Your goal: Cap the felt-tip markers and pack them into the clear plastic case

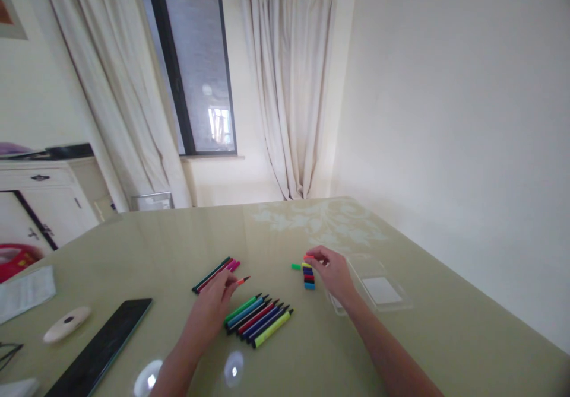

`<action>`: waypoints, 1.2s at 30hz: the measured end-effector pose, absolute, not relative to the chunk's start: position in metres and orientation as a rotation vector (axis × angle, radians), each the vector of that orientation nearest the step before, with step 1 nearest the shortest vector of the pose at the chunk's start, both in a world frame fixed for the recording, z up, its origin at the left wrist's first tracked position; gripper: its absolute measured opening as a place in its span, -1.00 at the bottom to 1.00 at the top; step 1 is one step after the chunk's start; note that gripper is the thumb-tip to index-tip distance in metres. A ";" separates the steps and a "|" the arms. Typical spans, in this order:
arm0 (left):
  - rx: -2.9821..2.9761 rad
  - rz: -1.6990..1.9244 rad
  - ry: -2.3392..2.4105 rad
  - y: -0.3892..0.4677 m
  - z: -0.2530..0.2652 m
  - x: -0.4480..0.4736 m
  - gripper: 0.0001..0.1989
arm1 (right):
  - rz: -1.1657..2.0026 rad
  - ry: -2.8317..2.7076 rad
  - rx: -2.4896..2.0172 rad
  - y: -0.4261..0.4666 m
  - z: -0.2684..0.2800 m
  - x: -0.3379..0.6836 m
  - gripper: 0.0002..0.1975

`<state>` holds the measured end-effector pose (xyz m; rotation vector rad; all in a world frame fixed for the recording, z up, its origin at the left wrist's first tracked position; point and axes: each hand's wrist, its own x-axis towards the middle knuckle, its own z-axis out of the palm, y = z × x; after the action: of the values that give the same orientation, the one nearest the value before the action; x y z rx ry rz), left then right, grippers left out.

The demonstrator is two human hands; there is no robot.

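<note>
My left hand (pixel 216 295) is closed on an uncapped orange marker (pixel 241 280), its dark tip pointing right. In my right hand (pixel 328 269), thumb and fingers pinch an orange marker cap (pixel 308 257) at the far end of a row of caps (pixel 309 278) in several colours. A green cap (pixel 295 267) lies just left of that row. Between my forearms, uncapped markers (pixel 258 320) lie side by side, tips to the upper right. Capped markers (pixel 214 273) in dark green, dark red and pink lie beyond my left hand, partly hidden by it.
An open clear plastic case (pixel 394 307) lies beside my right wrist, partly covered by it. On the left are a black tablet (pixel 102 349), a white oval object (pixel 67 324) and a face mask (pixel 27 293). A wall (pixel 467 148) runs along the table's right side.
</note>
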<state>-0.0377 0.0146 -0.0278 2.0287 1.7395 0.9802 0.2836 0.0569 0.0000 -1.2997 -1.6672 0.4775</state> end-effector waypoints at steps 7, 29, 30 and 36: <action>2.075 0.717 1.785 0.015 -0.038 -0.032 -0.75 | 0.114 -2.152 -1.509 0.051 -0.017 0.242 -0.92; 2.224 0.980 1.683 0.014 -0.020 -0.014 -0.74 | 0.452 -1.974 -1.097 0.020 -0.006 0.222 -0.63; 2.231 0.990 1.591 0.010 -0.017 -0.007 -0.73 | 0.465 -1.976 -1.058 0.018 -0.005 0.220 -0.69; 2.200 1.019 1.511 -0.005 -0.012 0.016 -0.70 | 0.420 -1.950 -0.998 0.015 -0.002 0.217 -0.81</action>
<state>0.0159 -0.0049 -0.0116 2.2004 1.5115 1.0190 0.2175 0.0155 -0.0025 -0.9982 -1.9501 0.4199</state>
